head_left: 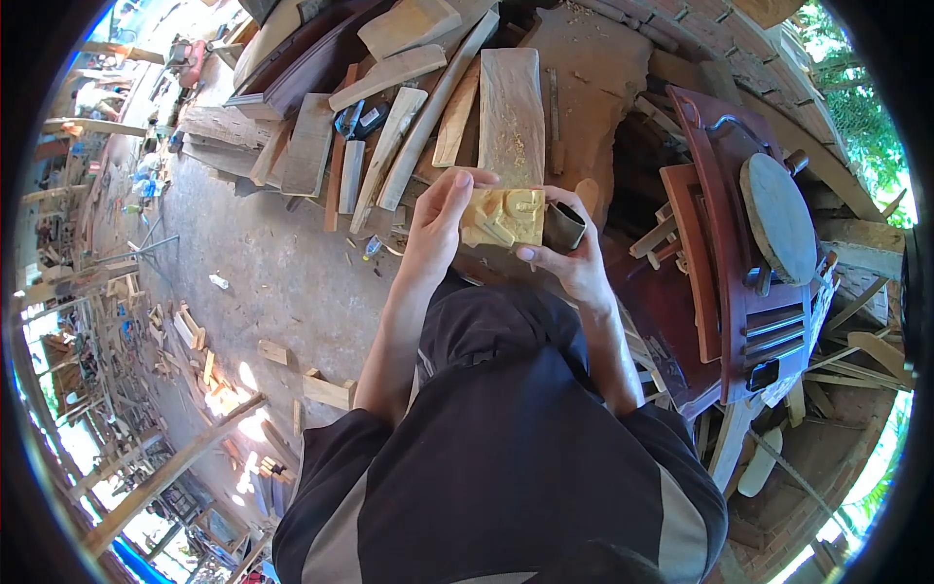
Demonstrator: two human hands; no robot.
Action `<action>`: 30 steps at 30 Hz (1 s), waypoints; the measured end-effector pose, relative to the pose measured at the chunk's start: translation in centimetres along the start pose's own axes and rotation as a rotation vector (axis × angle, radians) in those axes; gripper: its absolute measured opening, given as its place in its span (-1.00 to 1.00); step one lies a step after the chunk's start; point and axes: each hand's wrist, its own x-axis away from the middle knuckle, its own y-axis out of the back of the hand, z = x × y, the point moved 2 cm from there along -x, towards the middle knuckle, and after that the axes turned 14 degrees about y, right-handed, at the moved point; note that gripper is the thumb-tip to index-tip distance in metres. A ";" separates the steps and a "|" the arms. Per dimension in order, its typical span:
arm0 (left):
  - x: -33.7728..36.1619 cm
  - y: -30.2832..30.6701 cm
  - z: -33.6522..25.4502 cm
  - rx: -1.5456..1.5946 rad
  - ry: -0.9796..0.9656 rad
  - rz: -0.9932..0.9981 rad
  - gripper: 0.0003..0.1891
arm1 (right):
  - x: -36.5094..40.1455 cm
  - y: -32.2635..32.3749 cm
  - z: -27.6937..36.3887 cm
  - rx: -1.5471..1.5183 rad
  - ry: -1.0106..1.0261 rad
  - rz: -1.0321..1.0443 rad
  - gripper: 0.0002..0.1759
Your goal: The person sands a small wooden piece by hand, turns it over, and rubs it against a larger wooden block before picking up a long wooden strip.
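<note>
Between my two hands is a pale yellow carved wooden block [503, 216] with raised shapes on its face, held up above my lap. My left hand [440, 216] grips its left end, thumb along the near side and the other fingers mostly hidden behind it. My right hand [581, 261] is closed around the right end, thumb at the lower corner. In the right palm, against the block, sits a dark piece with a hollow oval end [563, 226]; whether it is part of the block I cannot tell. Beyond the hands lies a board [510, 102] sprinkled with shavings.
Planks and offcuts [399, 127] are piled ahead to the left, with a blue-and-black tool [362, 119] among them. Dark red furniture panels [710, 243] and a round wooden disc [778, 219] stand at the right. Wood scraps [329, 389] lie on the concrete floor [263, 282].
</note>
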 end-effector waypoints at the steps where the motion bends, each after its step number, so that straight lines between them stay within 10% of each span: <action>1: 0.0 -0.1 -0.1 0.032 0.010 -0.014 -0.60 | 0.0 0.1 -0.1 -0.011 0.010 -0.029 -0.28; 30: 0.7 -1.3 0.1 -0.024 0.097 0.052 -0.56 | -0.3 -1.5 -1.4 -0.028 0.048 -0.351 -0.79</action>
